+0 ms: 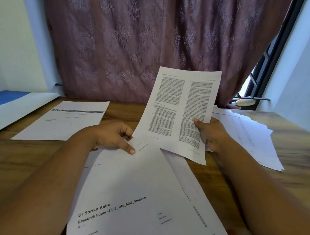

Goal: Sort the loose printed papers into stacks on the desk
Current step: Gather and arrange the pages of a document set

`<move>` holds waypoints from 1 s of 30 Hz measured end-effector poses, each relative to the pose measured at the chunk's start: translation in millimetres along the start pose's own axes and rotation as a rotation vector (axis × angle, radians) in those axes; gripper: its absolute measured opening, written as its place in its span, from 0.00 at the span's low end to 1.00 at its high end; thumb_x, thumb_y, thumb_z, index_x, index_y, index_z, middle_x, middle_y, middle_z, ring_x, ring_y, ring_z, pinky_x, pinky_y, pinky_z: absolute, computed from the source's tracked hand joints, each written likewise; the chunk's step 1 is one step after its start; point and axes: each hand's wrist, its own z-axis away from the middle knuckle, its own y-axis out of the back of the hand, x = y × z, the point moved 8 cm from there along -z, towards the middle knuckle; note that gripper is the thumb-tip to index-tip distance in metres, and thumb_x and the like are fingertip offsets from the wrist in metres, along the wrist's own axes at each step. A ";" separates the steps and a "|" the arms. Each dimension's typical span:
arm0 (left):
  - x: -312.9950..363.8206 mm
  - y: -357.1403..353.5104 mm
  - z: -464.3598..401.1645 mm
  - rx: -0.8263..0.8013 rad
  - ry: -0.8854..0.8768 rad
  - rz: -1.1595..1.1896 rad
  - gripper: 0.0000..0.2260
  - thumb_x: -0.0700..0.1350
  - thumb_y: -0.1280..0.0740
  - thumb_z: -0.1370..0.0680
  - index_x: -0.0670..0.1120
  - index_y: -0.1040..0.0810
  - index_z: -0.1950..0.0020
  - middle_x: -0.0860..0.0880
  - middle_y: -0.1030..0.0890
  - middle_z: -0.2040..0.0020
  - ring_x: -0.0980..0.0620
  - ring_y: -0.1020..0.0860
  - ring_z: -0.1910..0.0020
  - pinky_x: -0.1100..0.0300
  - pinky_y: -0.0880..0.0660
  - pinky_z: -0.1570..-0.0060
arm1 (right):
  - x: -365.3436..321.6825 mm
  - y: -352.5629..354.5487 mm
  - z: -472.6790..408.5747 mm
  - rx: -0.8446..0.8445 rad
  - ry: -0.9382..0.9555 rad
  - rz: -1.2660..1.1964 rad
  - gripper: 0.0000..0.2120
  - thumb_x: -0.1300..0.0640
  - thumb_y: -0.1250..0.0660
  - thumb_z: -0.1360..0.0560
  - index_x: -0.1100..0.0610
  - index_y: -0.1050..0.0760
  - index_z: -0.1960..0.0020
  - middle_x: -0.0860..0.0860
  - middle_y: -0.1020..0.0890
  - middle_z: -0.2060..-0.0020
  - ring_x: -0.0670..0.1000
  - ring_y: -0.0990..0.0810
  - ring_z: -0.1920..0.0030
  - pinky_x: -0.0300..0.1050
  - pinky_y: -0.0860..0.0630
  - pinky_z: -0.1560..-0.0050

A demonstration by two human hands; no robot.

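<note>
My right hand [209, 134] grips a two-column printed sheet [181, 108] by its lower right edge and holds it upright above the wooden desk [26, 159]. Thumb on top, my left hand [114, 137] pinches the far edge of the title page on a loose pile of papers [140, 196] lying in front of me. A stack with a dark header bar [65, 121] lies at the back left. Another spread stack of white sheets [249, 136] lies at the right, partly behind my right hand.
A white and blue envelope or folder [12, 108] sits at the far left edge of the desk. A purple patterned curtain [147, 42] hangs behind the desk, with a window frame [265, 70] at the right.
</note>
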 end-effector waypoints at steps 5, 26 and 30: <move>1.1 5.1 0.1 0.032 -0.016 0.040 0.20 0.51 0.18 0.40 0.41 0.26 0.66 0.40 0.23 0.65 0.45 0.26 0.66 0.58 0.26 0.62 | -1.8 0.8 1.8 0.010 0.009 0.045 0.03 0.56 0.33 0.22 0.50 0.23 0.49 0.48 0.16 0.53 0.54 0.17 0.54 0.49 0.22 0.64; 9.6 48.6 3.7 0.460 -0.142 0.112 0.06 0.43 0.24 0.27 0.44 0.18 0.54 0.52 0.21 0.60 0.58 0.24 0.61 0.68 0.27 0.56 | 22.1 -71.4 77.1 -1.001 -0.205 0.526 0.18 0.65 0.33 0.24 0.54 0.28 0.36 0.56 0.18 0.42 0.59 0.18 0.43 0.58 0.20 0.44; 4.3 36.6 -4.6 0.423 -0.140 0.159 0.05 0.41 0.27 0.25 0.47 0.22 0.56 0.51 0.22 0.55 0.56 0.25 0.55 0.66 0.28 0.50 | 21.0 -73.4 88.4 -1.076 -0.267 0.501 0.18 0.60 0.33 0.27 0.55 0.27 0.37 0.54 0.16 0.45 0.58 0.17 0.44 0.52 0.18 0.50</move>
